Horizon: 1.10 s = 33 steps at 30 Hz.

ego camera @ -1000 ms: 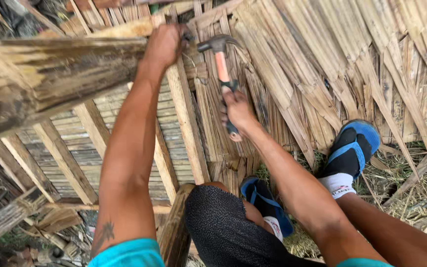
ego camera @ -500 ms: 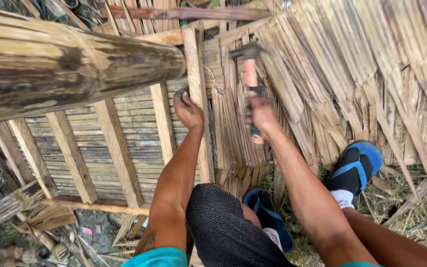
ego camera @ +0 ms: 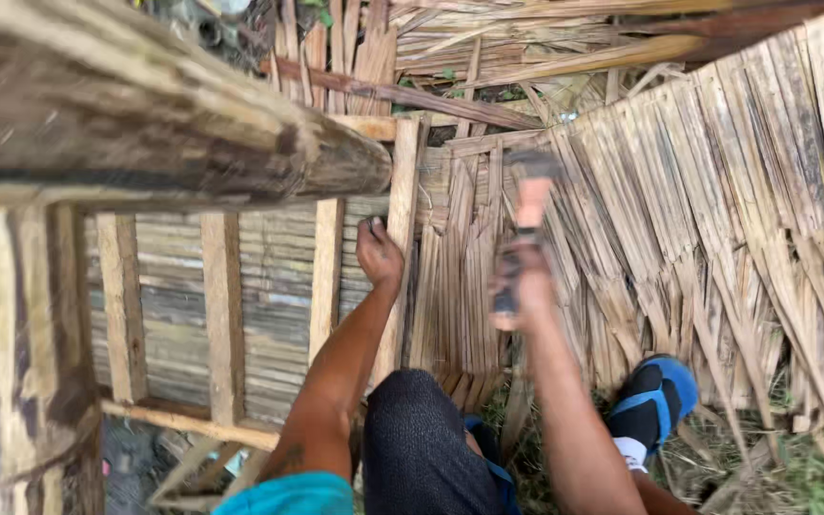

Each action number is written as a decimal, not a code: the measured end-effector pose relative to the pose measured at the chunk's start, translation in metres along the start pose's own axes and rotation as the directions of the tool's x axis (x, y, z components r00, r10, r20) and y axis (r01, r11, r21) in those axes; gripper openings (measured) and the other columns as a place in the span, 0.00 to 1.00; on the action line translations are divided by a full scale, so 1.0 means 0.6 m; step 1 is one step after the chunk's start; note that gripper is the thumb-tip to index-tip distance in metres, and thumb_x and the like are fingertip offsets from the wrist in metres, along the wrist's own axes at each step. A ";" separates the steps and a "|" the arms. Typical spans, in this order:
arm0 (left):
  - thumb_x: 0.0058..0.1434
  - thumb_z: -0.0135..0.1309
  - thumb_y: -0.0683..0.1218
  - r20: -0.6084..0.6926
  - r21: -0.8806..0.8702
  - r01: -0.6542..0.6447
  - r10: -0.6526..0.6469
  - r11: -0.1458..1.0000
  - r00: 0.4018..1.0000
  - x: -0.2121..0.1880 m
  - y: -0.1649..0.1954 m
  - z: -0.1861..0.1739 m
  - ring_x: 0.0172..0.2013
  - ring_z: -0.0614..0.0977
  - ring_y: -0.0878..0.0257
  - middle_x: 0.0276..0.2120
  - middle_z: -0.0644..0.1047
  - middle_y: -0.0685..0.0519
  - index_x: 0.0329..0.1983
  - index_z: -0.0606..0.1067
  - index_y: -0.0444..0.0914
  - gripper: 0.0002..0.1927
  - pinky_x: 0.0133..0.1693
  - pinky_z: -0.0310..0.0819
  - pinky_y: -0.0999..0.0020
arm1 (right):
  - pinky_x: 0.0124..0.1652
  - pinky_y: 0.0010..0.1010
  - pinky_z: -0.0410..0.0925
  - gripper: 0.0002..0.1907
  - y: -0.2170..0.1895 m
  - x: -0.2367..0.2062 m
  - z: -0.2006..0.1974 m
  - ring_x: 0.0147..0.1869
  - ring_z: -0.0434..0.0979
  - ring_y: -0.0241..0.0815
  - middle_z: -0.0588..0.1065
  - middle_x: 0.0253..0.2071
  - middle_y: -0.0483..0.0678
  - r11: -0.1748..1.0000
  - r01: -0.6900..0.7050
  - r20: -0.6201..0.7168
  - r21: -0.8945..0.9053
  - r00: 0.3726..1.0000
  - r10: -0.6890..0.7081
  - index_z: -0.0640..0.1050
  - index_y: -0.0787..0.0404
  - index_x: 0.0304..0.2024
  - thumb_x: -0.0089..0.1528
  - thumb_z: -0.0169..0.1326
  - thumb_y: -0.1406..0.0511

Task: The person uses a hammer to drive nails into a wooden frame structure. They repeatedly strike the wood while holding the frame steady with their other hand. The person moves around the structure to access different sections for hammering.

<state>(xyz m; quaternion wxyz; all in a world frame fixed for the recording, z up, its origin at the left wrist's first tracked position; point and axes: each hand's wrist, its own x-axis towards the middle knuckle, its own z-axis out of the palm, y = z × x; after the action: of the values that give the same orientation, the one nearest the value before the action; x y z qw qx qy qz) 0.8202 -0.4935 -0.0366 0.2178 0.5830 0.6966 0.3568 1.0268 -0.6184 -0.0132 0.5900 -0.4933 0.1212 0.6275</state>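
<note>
Bamboo strips everywhere; the hammer, clenched in the right hand, has swung up again, blurred, at three o'clock of the left hand, fingers pinched together on the wooden slat — another blow underway.

Head camera looks steeply down, close above the bamboo slats.

Outdoor rural build site: bamboo-slat wall w/ timber frame, grass.

Hammer now raised (blurred), right hand lifted.
</note>
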 end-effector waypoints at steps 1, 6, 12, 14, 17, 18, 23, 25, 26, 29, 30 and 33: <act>0.74 0.41 0.53 0.025 -0.023 0.054 -0.053 0.998 0.998 0.000 0.000 -0.002 0.34 0.78 0.34 0.32 0.77 0.34 0.42 0.72 0.32 0.18 0.38 0.71 0.45 | 0.19 0.22 0.61 0.16 -0.053 -0.011 -0.042 0.20 0.63 0.29 0.66 0.22 0.37 0.995 0.099 -0.002 0.005 0.995 -0.099 0.75 0.58 0.45 0.72 0.48 0.52; 0.72 0.42 0.51 0.046 0.052 0.108 -0.111 0.993 0.993 0.001 0.000 -0.004 0.35 0.77 0.31 0.32 0.76 0.31 0.43 0.72 0.31 0.17 0.39 0.69 0.42 | 0.15 0.36 0.62 0.30 -0.182 -0.035 -0.053 0.14 0.62 0.37 0.64 0.17 0.43 0.727 0.645 -0.460 0.235 0.733 -0.502 0.65 0.55 0.28 0.67 0.28 0.41; 0.73 0.43 0.52 0.034 0.039 0.118 -0.119 0.992 0.992 0.004 0.014 -0.013 0.37 0.77 0.30 0.34 0.77 0.32 0.42 0.72 0.31 0.18 0.40 0.70 0.43 | 0.18 0.27 0.62 0.14 0.057 0.004 0.120 0.19 0.63 0.33 0.67 0.21 0.42 0.960 -0.279 0.014 -0.036 0.960 0.279 0.72 0.61 0.48 0.71 0.42 0.58; 0.72 0.44 0.53 0.075 -0.010 0.233 -0.232 0.972 0.970 0.006 0.018 -0.013 0.35 0.80 0.34 0.34 0.77 0.32 0.42 0.71 0.31 0.18 0.41 0.73 0.46 | 0.19 0.27 0.64 0.12 0.011 0.001 0.046 0.20 0.66 0.33 0.69 0.22 0.40 0.977 -0.123 -0.056 -0.175 0.992 0.115 0.72 0.58 0.45 0.69 0.45 0.57; 0.71 0.44 0.48 0.031 -0.036 0.124 -0.123 0.992 0.992 0.005 0.010 -0.009 0.39 0.78 0.33 0.37 0.78 0.32 0.47 0.71 0.31 0.15 0.44 0.71 0.44 | 0.22 0.25 0.64 0.21 -0.145 -0.015 -0.078 0.22 0.64 0.30 0.65 0.23 0.37 0.928 0.373 -0.095 0.016 0.924 -0.370 0.71 0.53 0.35 0.75 0.42 0.49; 0.68 0.45 0.47 0.038 -0.016 0.169 -0.169 0.985 0.985 0.004 0.004 -0.006 0.39 0.78 0.33 0.38 0.77 0.32 0.49 0.69 0.30 0.15 0.44 0.70 0.44 | 0.24 0.30 0.66 0.19 -0.179 -0.019 -0.092 0.22 0.64 0.34 0.65 0.22 0.40 0.838 0.546 -0.233 -0.018 0.812 -0.534 0.71 0.52 0.36 0.74 0.41 0.50; 0.63 0.41 0.42 0.073 -0.023 0.340 -0.338 0.940 0.938 -0.006 -0.026 0.003 0.37 0.78 0.37 0.36 0.77 0.33 0.52 0.69 0.31 0.16 0.44 0.69 0.46 | 0.20 0.30 0.64 0.17 -0.018 0.013 0.070 0.20 0.65 0.34 0.65 0.21 0.40 0.965 0.183 -0.138 0.188 0.978 -0.159 0.69 0.55 0.36 0.71 0.38 0.53; 0.66 0.42 0.42 0.034 -0.051 0.261 -0.260 0.964 0.965 -0.008 -0.031 0.003 0.37 0.78 0.39 0.36 0.77 0.35 0.47 0.70 0.30 0.11 0.45 0.72 0.49 | 0.20 0.29 0.62 0.14 0.053 0.017 0.100 0.20 0.64 0.34 0.65 0.21 0.40 0.953 -0.281 0.117 -0.115 0.949 0.294 0.69 0.56 0.37 0.72 0.40 0.57; 0.68 0.43 0.42 -0.005 -0.077 0.208 -0.209 0.975 0.978 -0.008 -0.036 0.005 0.37 0.78 0.40 0.35 0.77 0.36 0.44 0.71 0.30 0.10 0.45 0.74 0.51 | 0.19 0.29 0.62 0.12 0.062 0.018 0.091 0.20 0.63 0.34 0.65 0.21 0.40 0.958 -0.251 0.089 -0.140 0.960 0.265 0.69 0.57 0.38 0.72 0.40 0.58; 0.67 0.44 0.40 -0.061 -0.091 0.059 -0.065 0.994 0.996 -0.008 -0.045 0.007 0.40 0.80 0.45 0.39 0.79 0.40 0.48 0.74 0.32 0.11 0.46 0.73 0.53 | 0.19 0.26 0.59 0.16 0.013 0.010 0.006 0.20 0.62 0.31 0.66 0.21 0.37 0.999 -0.045 -0.020 0.003 0.999 0.045 0.72 0.53 0.38 0.71 0.38 0.53; 0.67 0.45 0.40 -0.068 -0.079 0.089 -0.094 0.993 0.993 -0.009 -0.048 0.007 0.40 0.80 0.45 0.39 0.78 0.40 0.48 0.74 0.32 0.11 0.46 0.73 0.53 | 0.21 0.27 0.60 0.17 -0.015 0.010 -0.019 0.21 0.62 0.31 0.65 0.21 0.38 0.987 0.142 -0.047 0.074 0.989 -0.138 0.70 0.53 0.36 0.73 0.38 0.53; 0.66 0.48 0.40 -0.066 -0.068 0.134 -0.138 0.989 0.988 -0.012 -0.056 0.009 0.40 0.78 0.46 0.39 0.77 0.41 0.45 0.75 0.31 0.09 0.45 0.72 0.53 | 0.23 0.30 0.66 0.24 -0.035 0.014 -0.018 0.20 0.63 0.34 0.63 0.18 0.39 0.834 0.464 -0.252 0.297 0.881 -0.401 0.66 0.52 0.29 0.72 0.32 0.48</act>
<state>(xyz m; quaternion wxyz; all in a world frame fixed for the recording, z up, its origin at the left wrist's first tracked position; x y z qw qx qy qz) 0.8033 -0.5013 -0.0661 0.2353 0.5138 0.7304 0.3836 1.0513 -0.6154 -0.0159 0.7813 -0.4501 0.1680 0.3985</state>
